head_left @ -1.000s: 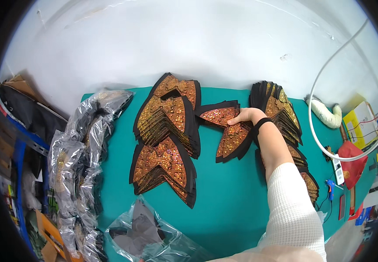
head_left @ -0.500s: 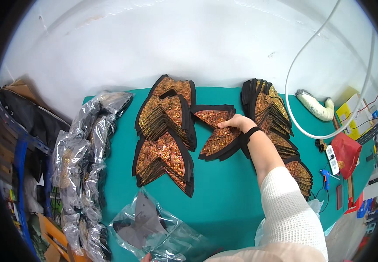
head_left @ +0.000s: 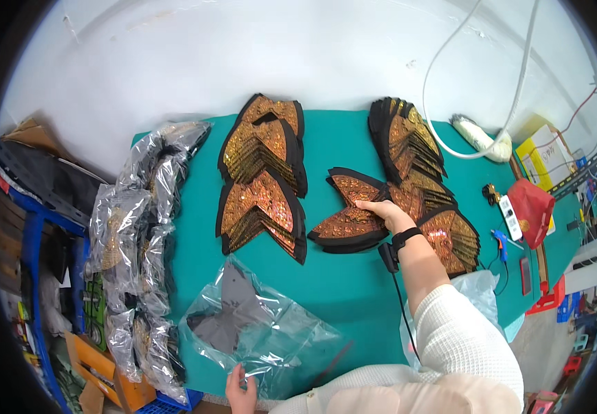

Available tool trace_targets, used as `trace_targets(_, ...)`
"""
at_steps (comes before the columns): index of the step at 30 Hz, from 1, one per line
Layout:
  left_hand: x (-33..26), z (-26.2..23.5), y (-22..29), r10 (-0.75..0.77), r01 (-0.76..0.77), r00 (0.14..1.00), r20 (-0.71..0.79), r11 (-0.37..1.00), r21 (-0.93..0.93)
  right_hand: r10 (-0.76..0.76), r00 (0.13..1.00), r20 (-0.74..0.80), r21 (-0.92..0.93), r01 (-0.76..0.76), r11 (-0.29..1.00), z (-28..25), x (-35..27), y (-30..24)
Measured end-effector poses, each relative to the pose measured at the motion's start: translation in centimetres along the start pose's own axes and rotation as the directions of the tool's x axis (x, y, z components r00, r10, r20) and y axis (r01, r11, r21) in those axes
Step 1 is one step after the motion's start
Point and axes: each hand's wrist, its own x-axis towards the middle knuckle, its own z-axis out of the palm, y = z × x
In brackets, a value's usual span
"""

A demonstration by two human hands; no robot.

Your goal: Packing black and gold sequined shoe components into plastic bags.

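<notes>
My right hand [head_left: 383, 211] grips a small stack of black-edged, gold sequinned butterfly-shaped patches [head_left: 345, 212] lying on the teal table [head_left: 340, 290]. A long fanned row of the same patches [head_left: 419, 165] runs just right of that hand. Two more fanned piles [head_left: 262, 176] lie to the left of the gripped stack. My left hand [head_left: 241, 391] at the near edge holds the corner of a clear plastic bag [head_left: 257, 328] with dark butterfly shapes inside. A black band sits on my right wrist.
Several clear bags of patches [head_left: 136, 234] are heaped along the table's left edge. At the right lie a white cable [head_left: 478, 76], a red pouch [head_left: 533, 207], a blue glue gun [head_left: 500, 241] and small tools. Blue crates and cardboard stand at the left.
My right hand has dragged the small patch stack left and nearer to me. My left hand has come into view on the plastic bag. The view has shifted.
</notes>
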Motion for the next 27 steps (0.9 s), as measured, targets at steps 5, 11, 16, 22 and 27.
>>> trace_targets(5, 0.0, -0.5, -0.4, -0.035, 0.039, 0.999, 0.04, 0.995, -0.097, -0.005, 0.999, 0.035, -0.074, 0.008, 0.997, -1.8, -2.2, 3.7)
trace_targets(11, 0.2, -0.5, 0.9, 0.017, -0.019, 1.0, -0.016, 0.988, -0.152, -0.101, 0.941, -0.324, -0.523, -0.088, 0.848, -1.6, -1.0, 5.6)
trace_targets(16, 0.0, -1.1, 1.8, 0.048, -0.051, 0.999, -0.021, 0.987, -0.15, -0.113, 0.84, -0.53, -0.556, -0.244, 0.795, 4.1, -5.6, 4.3)
trace_targets(22, -0.6, -2.0, 1.5, 0.095, -0.101, 0.994, -0.057, 0.99, -0.095, -0.206, 0.711, -0.672, -0.529, -0.267, 0.805, 6.2, -5.5, 4.3)
trace_targets(27, -1.2, -2.6, 0.8, 0.127, -0.115, 0.987, -0.103, 0.987, 0.114, -0.236, 0.731, -0.64, -0.544, -0.215, 0.811, 7.2, -5.1, 3.3)
